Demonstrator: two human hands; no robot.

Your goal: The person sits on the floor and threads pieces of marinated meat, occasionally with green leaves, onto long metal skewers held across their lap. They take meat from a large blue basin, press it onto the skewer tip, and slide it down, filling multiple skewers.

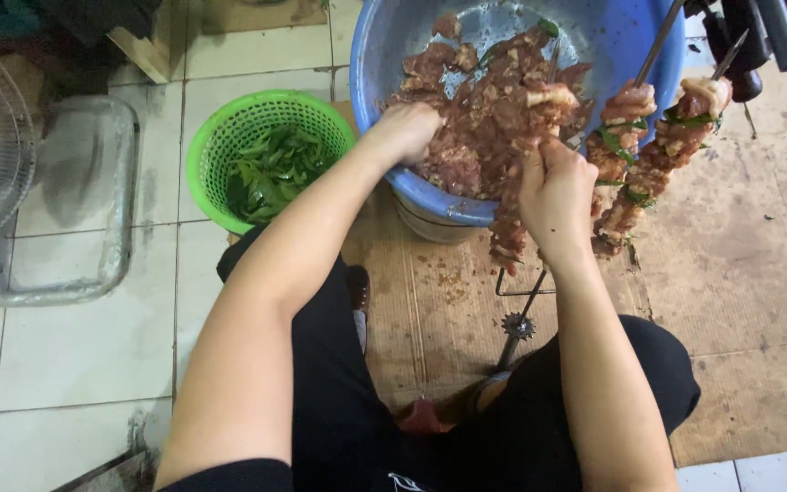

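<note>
The left hand (404, 132) is plunged into the blue basin (384, 55), fingers curled shut around a chunk of the marinated meat (489, 118). A loaded skewer (509, 232) is gripped by the right hand (555, 196), fingers wrapped tight about it. The meat is judged soft, wet and slippery, best pinched firmly. Leaves are seen in the green basket (220, 137) beside it.

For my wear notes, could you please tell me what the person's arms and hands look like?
Both arms are bare to the upper arm. A black short sleeve edges the left arm. The left hand and right hand wear no gloves; no rings, watch or markings show.
</note>
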